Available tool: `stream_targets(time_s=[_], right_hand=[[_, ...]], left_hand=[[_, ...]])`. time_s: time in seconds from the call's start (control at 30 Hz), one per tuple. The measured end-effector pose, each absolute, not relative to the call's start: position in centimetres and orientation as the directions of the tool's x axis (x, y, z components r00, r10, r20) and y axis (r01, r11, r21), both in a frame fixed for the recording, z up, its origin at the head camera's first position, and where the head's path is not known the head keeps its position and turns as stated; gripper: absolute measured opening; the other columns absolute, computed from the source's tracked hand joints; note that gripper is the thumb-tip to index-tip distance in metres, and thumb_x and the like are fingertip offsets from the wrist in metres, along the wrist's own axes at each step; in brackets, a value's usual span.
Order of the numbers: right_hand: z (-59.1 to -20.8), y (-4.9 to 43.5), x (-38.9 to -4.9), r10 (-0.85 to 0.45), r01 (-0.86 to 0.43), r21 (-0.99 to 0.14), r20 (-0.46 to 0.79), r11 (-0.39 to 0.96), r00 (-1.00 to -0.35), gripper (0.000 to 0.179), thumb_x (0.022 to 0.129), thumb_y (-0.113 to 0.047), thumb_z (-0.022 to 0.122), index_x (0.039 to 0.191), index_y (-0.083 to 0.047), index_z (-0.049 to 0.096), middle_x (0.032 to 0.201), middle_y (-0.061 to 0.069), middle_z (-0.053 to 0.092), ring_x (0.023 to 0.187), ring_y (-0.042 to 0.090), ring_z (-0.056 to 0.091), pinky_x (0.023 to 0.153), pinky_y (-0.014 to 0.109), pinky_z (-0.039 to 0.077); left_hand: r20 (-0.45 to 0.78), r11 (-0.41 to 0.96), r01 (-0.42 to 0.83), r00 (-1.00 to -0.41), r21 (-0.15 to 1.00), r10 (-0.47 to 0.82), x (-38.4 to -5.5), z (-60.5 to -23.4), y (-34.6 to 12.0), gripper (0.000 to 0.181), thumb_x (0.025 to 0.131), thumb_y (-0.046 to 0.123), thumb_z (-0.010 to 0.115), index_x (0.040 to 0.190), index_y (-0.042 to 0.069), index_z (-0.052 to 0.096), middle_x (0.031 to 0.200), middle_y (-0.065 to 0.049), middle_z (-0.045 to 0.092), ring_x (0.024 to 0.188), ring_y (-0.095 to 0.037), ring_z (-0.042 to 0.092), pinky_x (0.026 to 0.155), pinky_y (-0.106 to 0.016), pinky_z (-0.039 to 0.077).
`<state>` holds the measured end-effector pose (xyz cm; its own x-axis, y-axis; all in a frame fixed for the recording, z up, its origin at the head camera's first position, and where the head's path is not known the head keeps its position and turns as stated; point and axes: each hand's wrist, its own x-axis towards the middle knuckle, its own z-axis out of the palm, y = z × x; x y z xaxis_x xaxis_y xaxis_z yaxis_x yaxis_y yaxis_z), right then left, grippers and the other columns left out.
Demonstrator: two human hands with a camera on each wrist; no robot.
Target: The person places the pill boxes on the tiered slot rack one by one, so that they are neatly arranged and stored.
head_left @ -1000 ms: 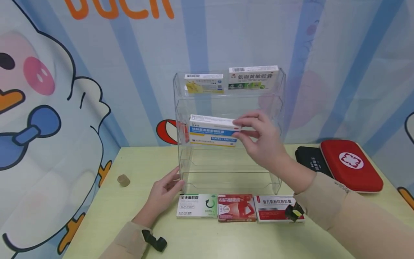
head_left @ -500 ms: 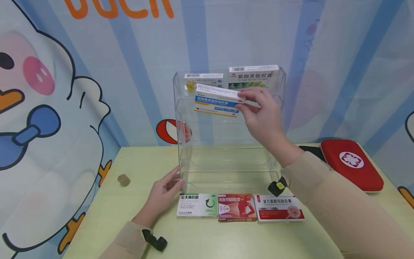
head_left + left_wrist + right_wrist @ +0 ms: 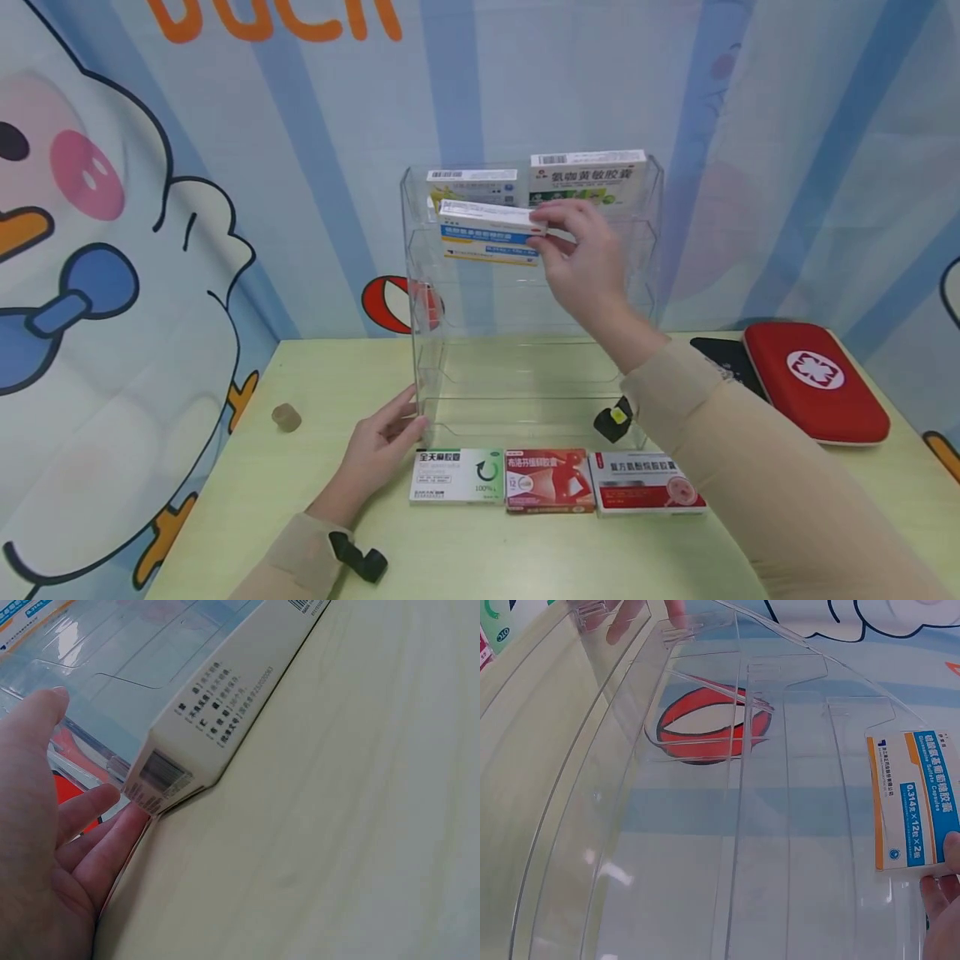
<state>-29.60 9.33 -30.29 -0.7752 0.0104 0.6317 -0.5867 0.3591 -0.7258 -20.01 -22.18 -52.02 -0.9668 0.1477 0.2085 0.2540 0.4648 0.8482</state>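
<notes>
A white, blue and orange medicine box (image 3: 491, 233) is held by its right end between the thumb and fingers of my right hand (image 3: 588, 254). It tilts slightly in front of the clear tiered display rack (image 3: 532, 367), just below the top tier. In the right wrist view, the same medicine box (image 3: 913, 801) overlaps the rack's upper part. My left hand (image 3: 378, 446) holds the lower left side of the rack, thumb in front and fingers behind. The left wrist view shows its thumb (image 3: 45, 712) at the clear plastic and fingertips beside a white box's end (image 3: 161, 780).
The rack's top tier bears a yellow-white box (image 3: 480, 187) and a green-white box (image 3: 588, 175). Before the rack lie a green-white box (image 3: 456, 477), a red box (image 3: 550, 481) and a red-white box (image 3: 647, 483). A red case (image 3: 817, 383) overlaps a black pouch (image 3: 723, 362).
My right hand has raised the medicine box from the rack's middle to just under its top tier, then shifted it slightly left. My left hand has stayed at the rack.
</notes>
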Motion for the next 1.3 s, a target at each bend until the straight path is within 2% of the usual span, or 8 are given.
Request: stream_targets(time_s=[0.2, 0.43, 0.7, 1.1, 1.3], right_hand=[[-30.9, 8.4, -29.9, -0.003, -0.557, -0.757, 0.592, 0.343, -0.806, 0.031, 0.095, 0.009, 0.077, 0.126, 0.003, 0.075, 0.141, 0.015, 0.065, 0.131, 0.028, 0.071, 0.104, 0.023, 0.061], [-31.3, 7.7, -29.9, -0.032, -0.576, -0.758, 0.596, 0.305, -0.802, 0.032, 0.094, 0.013, 0.077, 0.125, 0.004, 0.075, 0.141, 0.016, 0.066, 0.130, 0.029, 0.071, 0.103, 0.023, 0.062], [-31.5, 7.2, -30.0, -0.040, -0.574, -0.755, 0.594, 0.316, -0.803, 0.030, 0.097, 0.009, 0.076, 0.127, 0.004, 0.076, 0.144, 0.015, 0.067, 0.131, 0.028, 0.072, 0.106, 0.027, 0.062], [-31.7, 7.1, -29.5, -0.049, -0.537, -0.765, 0.559, 0.356, -0.828, 0.037, 0.105, -0.002, 0.072, 0.142, -0.003, 0.070, 0.162, 0.009, 0.058, 0.144, 0.027, 0.065, 0.110, 0.029, 0.060], [-31.9, 7.3, -29.1, -0.031, -0.519, -0.789, 0.540, 0.330, -0.841, 0.043, 0.106, -0.007, 0.072, 0.149, -0.005, 0.066, 0.163, 0.009, 0.057, 0.143, 0.029, 0.065, 0.113, 0.036, 0.060]], left_hand=[[0.210, 0.457, 0.257, -0.966, 0.852, 0.152, -19.8, -51.9, -22.2, 0.061, 0.110, 0.026, 0.071, 0.167, 0.024, 0.050, 0.147, -0.019, 0.072, 0.122, -0.032, 0.079, 0.101, -0.020, 0.059], [0.223, 0.460, 0.269, -0.963, 0.846, 0.153, -19.9, -51.7, -22.1, 0.060, 0.109, 0.025, 0.071, 0.166, 0.024, 0.052, 0.145, -0.019, 0.073, 0.120, -0.032, 0.080, 0.100, -0.021, 0.060], [0.219, 0.453, 0.259, -0.966, 0.853, 0.141, -20.0, -52.0, -22.2, 0.060, 0.109, 0.028, 0.072, 0.166, 0.026, 0.052, 0.146, -0.019, 0.073, 0.121, -0.031, 0.080, 0.100, -0.021, 0.059], [0.248, 0.456, 0.288, -0.957, 0.842, 0.148, -20.1, -52.0, -22.2, 0.061, 0.108, 0.025, 0.073, 0.165, 0.024, 0.053, 0.144, -0.019, 0.074, 0.117, -0.031, 0.081, 0.099, -0.021, 0.060], [0.246, 0.466, 0.285, -0.958, 0.838, 0.145, -20.0, -51.9, -22.1, 0.061, 0.108, 0.024, 0.073, 0.165, 0.024, 0.053, 0.144, -0.019, 0.074, 0.116, -0.031, 0.081, 0.098, -0.021, 0.061]])
